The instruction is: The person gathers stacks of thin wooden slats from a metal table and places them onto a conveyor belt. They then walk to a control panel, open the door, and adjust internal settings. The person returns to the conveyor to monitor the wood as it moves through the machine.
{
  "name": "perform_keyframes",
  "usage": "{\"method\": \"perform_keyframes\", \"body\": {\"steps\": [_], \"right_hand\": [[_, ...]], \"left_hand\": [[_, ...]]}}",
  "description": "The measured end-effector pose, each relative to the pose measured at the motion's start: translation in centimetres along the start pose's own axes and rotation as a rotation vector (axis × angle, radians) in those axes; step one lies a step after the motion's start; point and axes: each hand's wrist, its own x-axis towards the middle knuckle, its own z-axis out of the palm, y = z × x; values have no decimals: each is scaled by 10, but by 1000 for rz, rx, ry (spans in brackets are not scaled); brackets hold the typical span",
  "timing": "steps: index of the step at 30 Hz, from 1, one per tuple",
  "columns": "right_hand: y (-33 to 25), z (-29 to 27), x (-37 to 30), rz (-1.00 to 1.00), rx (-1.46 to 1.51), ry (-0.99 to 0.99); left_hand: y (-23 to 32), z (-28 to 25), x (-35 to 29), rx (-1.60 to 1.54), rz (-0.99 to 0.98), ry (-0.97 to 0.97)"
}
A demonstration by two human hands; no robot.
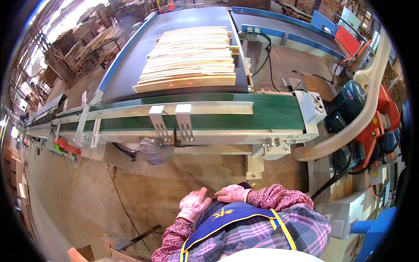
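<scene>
In a pale pinkish work glove, my left hand [194, 204] is held low in front of my body, with its fingers apart and nothing visible in it. Close beside it on the right is my right hand [234, 193], also gloved, its fingers stretched toward the left one. I see nothing held there either. Both hands are next to the blue apron [231, 220] with yellow trim, and patterned sleeves cover my forearms. Ahead, out of reach of the hands, a stack of thin wooden strips [187, 56] lies side by side on a dark conveyor belt [120, 78].
A green conveyor belt [279, 107] runs crosswise ahead, with metal brackets [184, 120] and a plastic-wrapped round part [156, 150] on its near side. To the right are a switch box [313, 107], a ribbed hose [349, 137] and red-orange machinery [377, 131]. Timber piles [94, 43] stand far left.
</scene>
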Motion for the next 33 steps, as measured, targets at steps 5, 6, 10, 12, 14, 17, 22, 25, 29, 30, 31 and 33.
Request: {"method": "perform_keyframes", "body": {"steps": [5, 6, 10, 12, 14, 17, 22, 25, 29, 30, 31, 33], "right_hand": [[-13, -24, 27, 31, -68, 12], [-12, -26, 34, 13, -67, 6], [-30, -55, 54, 30, -100, -129], [-23, -66, 62, 48, -39, -114], [-7, -81, 72, 81, -8, -139], [-5, -95, 82, 84, -84, -185], [21, -77, 72, 188, -71, -23], [3, -54, 44, 180, 75, 95], [27, 7, -8, 188, 129, 228], [31, 8, -28, 176, 128, 199], [38, 14, -43, 255, 151, 255], [51, 24, -65, 362, 155, 305]], "left_hand": [[-61, 22, 33, -198, -261, -159], [-91, 57, 46, -238, -202, -91], [-188, 205, 65, -276, -403, -89], [-211, 252, 53, -337, -614, 34], [-196, 255, 45, -552, -864, 111], [-195, 263, 34, -263, -694, -130], [-117, 118, 62, -281, -272, -218], [-206, 224, 125, -143, 121, 15], [-257, 220, 202, -374, -71, -173], [-248, 213, 206, -232, -57, -168], [-230, 202, 208, -28, -51, -132], [-192, 168, 194, 211, 11, -49]]}}
